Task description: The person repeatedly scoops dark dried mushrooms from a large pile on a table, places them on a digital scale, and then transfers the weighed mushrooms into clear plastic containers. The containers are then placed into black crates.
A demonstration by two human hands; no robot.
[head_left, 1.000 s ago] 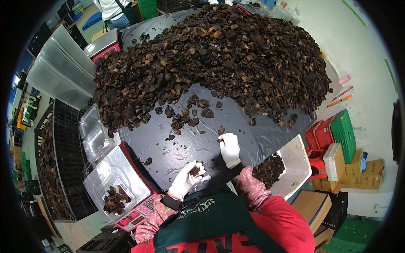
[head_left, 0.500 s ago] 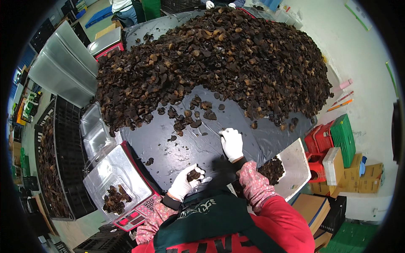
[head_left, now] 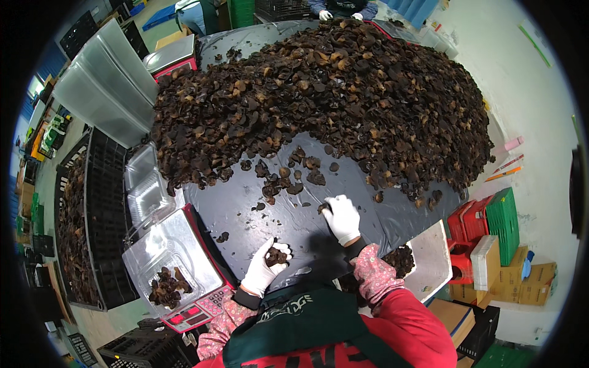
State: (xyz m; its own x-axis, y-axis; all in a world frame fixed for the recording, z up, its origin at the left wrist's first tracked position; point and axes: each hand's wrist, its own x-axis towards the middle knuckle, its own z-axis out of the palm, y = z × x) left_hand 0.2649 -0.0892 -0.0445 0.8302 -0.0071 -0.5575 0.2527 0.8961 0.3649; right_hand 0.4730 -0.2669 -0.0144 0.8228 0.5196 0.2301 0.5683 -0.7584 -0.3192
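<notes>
My left hand [head_left: 261, 270], in a white glove, is curled palm-up around a small clump of dark wood ear mushrooms [head_left: 277, 256] above the near part of the black-covered table [head_left: 233, 202]. To its right my right hand [head_left: 343, 219], also gloved in white, is closed, with a small dark wood ear piece at its fingertips. Loose wood ears [head_left: 285, 178] lie scattered just beyond both hands. Behind them rises a broad heap of brown-black wood ears [head_left: 319, 92]. On a red-edged scale [head_left: 205, 260] at my left, a clear plastic tray holds more pieces [head_left: 170, 287].
Clear plastic boxes [head_left: 147, 178] and a tall stack of them [head_left: 104, 86] stand left, beside a black crate [head_left: 107, 214] of wood ears. A white bin [head_left: 429, 260] with wood ears is near my right elbow. Across the heap are a co-worker's gloved hands [head_left: 341, 15] and another scale [head_left: 169, 56].
The whole view has shifted slightly. My right hand has drawn a little nearer, and a dark piece now shows at its fingertips. The left hand still cradles its clump, turned slightly more upward.
</notes>
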